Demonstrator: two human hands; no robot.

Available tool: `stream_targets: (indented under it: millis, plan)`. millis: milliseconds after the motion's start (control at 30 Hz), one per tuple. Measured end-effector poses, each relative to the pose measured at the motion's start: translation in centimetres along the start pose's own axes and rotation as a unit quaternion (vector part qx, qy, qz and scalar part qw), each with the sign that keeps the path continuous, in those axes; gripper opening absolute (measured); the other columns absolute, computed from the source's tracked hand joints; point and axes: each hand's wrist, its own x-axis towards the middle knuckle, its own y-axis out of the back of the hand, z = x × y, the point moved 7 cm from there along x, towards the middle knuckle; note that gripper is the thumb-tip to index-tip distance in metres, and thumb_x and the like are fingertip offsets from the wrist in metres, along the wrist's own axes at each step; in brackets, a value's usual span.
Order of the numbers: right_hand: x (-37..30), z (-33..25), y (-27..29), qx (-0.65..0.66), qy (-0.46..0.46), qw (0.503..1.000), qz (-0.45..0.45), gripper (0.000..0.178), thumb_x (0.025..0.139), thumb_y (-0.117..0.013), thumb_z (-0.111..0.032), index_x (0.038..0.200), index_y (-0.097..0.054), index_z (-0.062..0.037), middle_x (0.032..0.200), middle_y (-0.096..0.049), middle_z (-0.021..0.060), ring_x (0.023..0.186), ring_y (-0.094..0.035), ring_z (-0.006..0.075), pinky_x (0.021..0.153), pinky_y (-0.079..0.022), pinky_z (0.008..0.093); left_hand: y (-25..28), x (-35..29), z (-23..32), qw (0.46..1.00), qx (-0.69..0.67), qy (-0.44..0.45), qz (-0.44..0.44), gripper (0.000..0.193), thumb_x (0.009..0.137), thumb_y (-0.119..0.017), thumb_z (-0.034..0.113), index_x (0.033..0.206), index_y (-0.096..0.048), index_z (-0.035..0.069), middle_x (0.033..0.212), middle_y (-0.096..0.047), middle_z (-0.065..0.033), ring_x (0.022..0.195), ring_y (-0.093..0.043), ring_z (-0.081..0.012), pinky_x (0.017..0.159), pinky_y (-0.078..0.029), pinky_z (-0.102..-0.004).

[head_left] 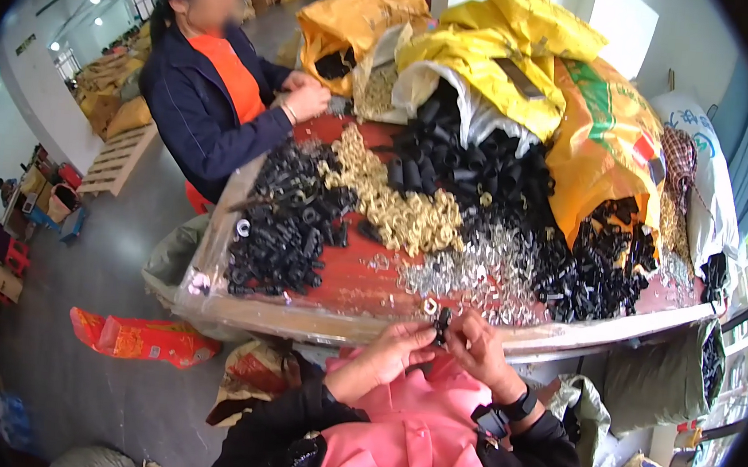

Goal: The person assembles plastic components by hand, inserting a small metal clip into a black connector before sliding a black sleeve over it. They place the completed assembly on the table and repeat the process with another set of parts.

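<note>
Just in front of the table's near edge, my left hand [398, 349] pinches a small black plastic fitting [442, 325] between thumb and fingertips. My right hand [479, 349] is curled close against the right side of this fitting, its fingers closed; whatever they hold is hidden. Beyond my left fingertips, a brass-coloured nut [430, 307] lies at the table edge. Small silvery metal pieces [468, 273] are scattered just past my hands, with brass-coloured rings [411, 217] heaped behind them. Black plastic fittings [275, 247] form a pile on the left.
The red tabletop [348, 271] has a raised, film-wrapped rim [365, 331]. Black tubes [478, 167] spill from a yellow sack [505, 58]. An orange sack [599, 155] with black clips stands right. A co-worker [218, 86] handles something small at the far left.
</note>
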Motion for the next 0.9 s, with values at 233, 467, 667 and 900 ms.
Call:
stream_targets:
  millis: [233,467,667,900]
  plan:
    - [0.7,1.9,-1.1,0.064,-0.049,0.997,-0.022,0.008,0.072,-0.055,-0.003,0.073,-0.046,-0.0018,0.066,-0.046,0.0096,0.06,-0.048,0.0252,0.052,-0.038,0.0321,1.2,0.7,0.5,0.999,-0.044,0.014,0.016,0.021,0.081,-0.05,0.013,0.1,-0.052,0.004,0.092,-0.058,-0.0066,0.082,-0.058,-0.019,0.064,-0.048,-0.024]
    - [0.5,3.8,-1.8,0.075,-0.056,0.995,-0.03,0.008,0.074,-0.055,-0.004,0.073,-0.047,-0.0014,0.066,-0.045,0.0066,0.055,-0.046,0.0171,0.048,-0.037,0.0267,1.8,1.5,0.1,0.998,-0.056,0.033,0.013,0.021,0.08,-0.051,0.013,0.099,-0.052,0.003,0.091,-0.058,-0.0073,0.079,-0.059,-0.0181,0.064,-0.048,-0.0233]
    - [0.1,3.8,-1.6,0.095,-0.051,0.994,-0.024,0.009,0.076,-0.055,-0.006,0.074,-0.047,-0.0014,0.066,-0.045,0.0047,0.053,-0.045,0.0124,0.045,-0.036,0.0239,1.5,1.3,-0.1,0.997,-0.064,0.035,0.007,0.022,0.08,-0.052,0.012,0.1,-0.052,0.003,0.091,-0.058,-0.0076,0.079,-0.059,-0.0179,0.063,-0.048,-0.0228]
    - [-0.1,2.1,-0.9,0.042,0.015,0.999,-0.017,0.01,0.072,-0.057,-0.003,0.072,-0.047,-0.0022,0.063,-0.045,0.0061,0.052,-0.046,0.0174,0.045,-0.037,0.0264,0.8,0.7,0.0,0.999,-0.037,0.014,0.01,0.022,0.08,-0.051,0.012,0.101,-0.052,0.003,0.091,-0.058,-0.0062,0.077,-0.058,-0.0148,0.065,-0.047,-0.0229]
